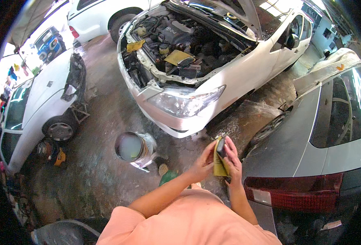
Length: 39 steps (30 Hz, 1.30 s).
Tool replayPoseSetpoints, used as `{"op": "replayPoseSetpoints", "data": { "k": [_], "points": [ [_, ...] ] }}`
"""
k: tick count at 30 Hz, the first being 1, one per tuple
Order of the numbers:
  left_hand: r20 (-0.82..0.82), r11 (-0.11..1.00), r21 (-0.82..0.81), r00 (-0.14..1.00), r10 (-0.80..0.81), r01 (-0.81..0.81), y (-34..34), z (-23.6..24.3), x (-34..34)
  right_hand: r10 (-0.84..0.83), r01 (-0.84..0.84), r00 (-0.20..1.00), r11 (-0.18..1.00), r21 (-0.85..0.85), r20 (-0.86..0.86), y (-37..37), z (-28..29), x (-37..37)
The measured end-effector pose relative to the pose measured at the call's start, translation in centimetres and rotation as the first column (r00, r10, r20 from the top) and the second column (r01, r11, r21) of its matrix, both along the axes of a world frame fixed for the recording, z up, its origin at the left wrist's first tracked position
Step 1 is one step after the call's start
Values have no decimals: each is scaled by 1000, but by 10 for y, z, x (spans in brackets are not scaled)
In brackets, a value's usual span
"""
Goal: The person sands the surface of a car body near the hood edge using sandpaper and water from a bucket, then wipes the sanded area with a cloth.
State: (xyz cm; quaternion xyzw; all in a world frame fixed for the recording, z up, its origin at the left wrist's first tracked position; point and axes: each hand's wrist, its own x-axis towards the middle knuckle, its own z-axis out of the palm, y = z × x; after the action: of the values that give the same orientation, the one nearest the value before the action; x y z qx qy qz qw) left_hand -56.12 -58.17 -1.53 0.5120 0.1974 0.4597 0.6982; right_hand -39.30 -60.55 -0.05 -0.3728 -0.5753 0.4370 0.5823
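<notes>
In front of my body I hold a yellow sheet of sandpaper (220,166) against a dark sanding block (221,146). My left hand (204,164) pinches the sheet's left edge. On the other side, the fingers of my right hand (233,160) wrap round the block and press the sheet to it. Parts of the block lie hidden behind the sheet and fingers. Both hands are near the front corner of a white car (205,112) with its bonnet up. Another yellow sheet (178,57) rests in its engine bay, beside a dark block-shaped thing (185,62).
A bucket (143,141) of cloudy water stands on the wet concrete floor (94,163) to my left. A grey car (286,151) with a red tail light is close on my right. At the left stands a partly stripped white car (45,94); a white pickup (98,20) is behind.
</notes>
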Motion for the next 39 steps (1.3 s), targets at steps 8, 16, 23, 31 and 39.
{"op": "replayPoseSetpoints", "data": {
  "k": [8, 16, 23, 31, 39],
  "points": [
    [-276, 986, 98, 955, -106, 138, 33, 1, -81, 33, -33, 999, 999, -17, -21, 30, -20, -61],
    [-212, 986, 27, 964, -158, 167, 77, -6, -141, -57, 65, 997, 980, -190, 45, 56, -16, -122],
    [-149, 877, -213, 873, -464, 430, 106, 4, -172, -203, 182, 977, 951, -251, -61, 57, -22, -153],
    [33, 949, -157, 962, -271, 273, 125, -36, -169, -250, 277, 957, 939, -204, 149, 60, -5, -176],
    [31, 956, -254, 990, -140, 144, 133, -36, -166, -236, 127, 940, 912, -389, -246, 75, 7, -191]
  ]
}}
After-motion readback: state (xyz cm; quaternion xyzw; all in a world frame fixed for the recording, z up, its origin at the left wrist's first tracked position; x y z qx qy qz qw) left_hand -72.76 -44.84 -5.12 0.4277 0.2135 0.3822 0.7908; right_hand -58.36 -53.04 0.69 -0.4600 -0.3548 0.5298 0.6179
